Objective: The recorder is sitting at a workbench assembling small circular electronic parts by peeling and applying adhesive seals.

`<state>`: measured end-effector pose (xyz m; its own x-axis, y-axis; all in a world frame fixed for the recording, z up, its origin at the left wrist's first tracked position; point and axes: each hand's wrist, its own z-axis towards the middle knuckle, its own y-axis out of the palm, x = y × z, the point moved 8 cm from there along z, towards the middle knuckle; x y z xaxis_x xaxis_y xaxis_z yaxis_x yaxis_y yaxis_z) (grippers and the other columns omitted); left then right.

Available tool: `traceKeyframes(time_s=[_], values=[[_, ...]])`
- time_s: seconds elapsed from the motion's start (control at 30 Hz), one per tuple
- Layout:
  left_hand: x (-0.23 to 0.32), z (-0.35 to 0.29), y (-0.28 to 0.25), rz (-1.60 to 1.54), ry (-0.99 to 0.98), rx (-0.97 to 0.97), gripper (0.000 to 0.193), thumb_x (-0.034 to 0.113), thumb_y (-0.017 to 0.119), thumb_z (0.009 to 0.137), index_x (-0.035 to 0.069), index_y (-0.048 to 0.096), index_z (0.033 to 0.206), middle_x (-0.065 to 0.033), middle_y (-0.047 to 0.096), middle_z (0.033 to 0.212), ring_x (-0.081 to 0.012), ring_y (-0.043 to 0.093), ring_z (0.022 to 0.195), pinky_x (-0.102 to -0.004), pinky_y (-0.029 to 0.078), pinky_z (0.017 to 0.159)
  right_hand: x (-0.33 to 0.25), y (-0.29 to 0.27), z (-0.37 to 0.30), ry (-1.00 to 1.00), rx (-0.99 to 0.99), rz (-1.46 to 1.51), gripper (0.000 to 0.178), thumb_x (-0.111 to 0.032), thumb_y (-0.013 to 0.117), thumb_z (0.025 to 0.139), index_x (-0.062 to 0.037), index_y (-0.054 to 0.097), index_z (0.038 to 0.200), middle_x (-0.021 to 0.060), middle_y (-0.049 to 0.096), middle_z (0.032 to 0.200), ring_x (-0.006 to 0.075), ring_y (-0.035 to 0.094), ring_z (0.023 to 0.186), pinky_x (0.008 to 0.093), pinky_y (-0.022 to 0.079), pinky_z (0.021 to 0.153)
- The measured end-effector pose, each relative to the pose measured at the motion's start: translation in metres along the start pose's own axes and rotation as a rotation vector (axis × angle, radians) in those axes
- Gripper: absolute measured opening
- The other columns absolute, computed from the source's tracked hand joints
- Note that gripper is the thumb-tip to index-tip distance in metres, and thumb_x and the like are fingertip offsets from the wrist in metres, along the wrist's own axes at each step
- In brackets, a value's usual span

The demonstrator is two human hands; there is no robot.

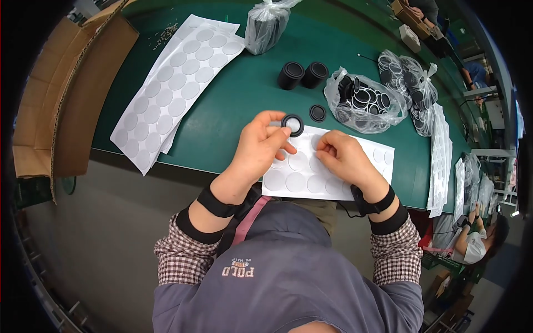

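Note:
My left hand (260,141) holds a round black cap (300,127) by its rim, tilted so that its pale disc-shaped centre shows. Under both hands lies a white sheet of round stickers (307,183), at the table's near edge. My right hand (348,156) is closed in a pinch over the sheet's middle, its fingertips at one of the circles. Whatever those fingertips may grip is hidden. Just beyond the sheet, a similar black cap (317,112) lies flat on the green table (222,125).
Two stacks of black caps (302,75) stand farther back, beside an open plastic bag (363,102) of black rings. More sticker sheets (180,83) lie left, near a tied bag (266,28). A cardboard box (83,100) stands far left. Another person (472,238) works at right.

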<state>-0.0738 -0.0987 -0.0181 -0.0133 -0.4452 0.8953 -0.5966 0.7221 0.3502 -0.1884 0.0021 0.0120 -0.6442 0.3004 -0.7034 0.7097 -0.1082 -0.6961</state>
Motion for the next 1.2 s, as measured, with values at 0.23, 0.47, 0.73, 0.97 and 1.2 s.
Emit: traceKeyframes(time_s=[0.23, 0.47, 0.73, 0.97, 1.2], values=[[-0.022, -0.014, 0.015, 0.336, -0.039, -0.194, 0.017, 0.008, 0.053, 0.084, -0.002, 0.053, 0.097, -0.0046, 0.061, 0.080, -0.0101, 0.060, 0.069, -0.0220, 0.043, 0.054, 0.009, -0.014, -0.005, 0.086, 0.010, -0.044, 0.009, -0.002, 0.061, 0.071, 0.0027, 0.057, 0.077, 0.0057, 0.055, 0.070, 0.0108, 0.051, 0.060, 0.0234, 0.043, 0.056], [-0.012, -0.017, 0.031, 0.588, 0.192, -0.157, 0.014, 0.009, 0.053, 0.080, -0.001, 0.056, 0.089, -0.0104, 0.060, 0.076, -0.0196, 0.056, 0.060, -0.0305, 0.043, 0.056, 0.018, -0.018, 0.010, 0.108, 0.154, -0.092, 0.012, -0.003, 0.064, 0.070, 0.0035, 0.059, 0.079, 0.0066, 0.058, 0.069, 0.0107, 0.052, 0.058, 0.0238, 0.043, 0.054], [0.004, -0.028, 0.052, 0.949, 0.411, -0.180, 0.013, 0.008, 0.053, 0.078, 0.003, 0.057, 0.090, -0.0078, 0.059, 0.108, -0.0255, 0.055, 0.077, -0.0351, 0.046, 0.066, 0.018, -0.015, 0.012, 0.112, 0.188, -0.150, 0.010, -0.005, 0.064, 0.070, 0.0033, 0.060, 0.076, 0.0078, 0.059, 0.065, 0.0116, 0.052, 0.055, 0.0251, 0.043, 0.052], [0.003, -0.028, 0.057, 1.003, 0.425, -0.176, 0.011, 0.008, 0.053, 0.077, 0.004, 0.056, 0.086, -0.0076, 0.057, 0.111, -0.0272, 0.054, 0.076, -0.0365, 0.046, 0.065, 0.019, -0.015, 0.011, 0.104, 0.194, -0.166, 0.010, -0.006, 0.063, 0.070, 0.0032, 0.060, 0.074, 0.0094, 0.058, 0.063, 0.0141, 0.052, 0.054, 0.0269, 0.042, 0.051], [0.002, -0.028, 0.060, 1.047, 0.451, -0.184, 0.010, 0.008, 0.053, 0.076, 0.005, 0.056, 0.085, -0.0072, 0.057, 0.112, -0.0266, 0.053, 0.077, -0.0358, 0.046, 0.065, 0.014, -0.015, 0.015, 0.057, 0.190, -0.216, 0.009, -0.005, 0.062, 0.069, 0.0028, 0.058, 0.071, 0.0107, 0.057, 0.062, 0.0173, 0.053, 0.053, 0.0285, 0.042, 0.050]])
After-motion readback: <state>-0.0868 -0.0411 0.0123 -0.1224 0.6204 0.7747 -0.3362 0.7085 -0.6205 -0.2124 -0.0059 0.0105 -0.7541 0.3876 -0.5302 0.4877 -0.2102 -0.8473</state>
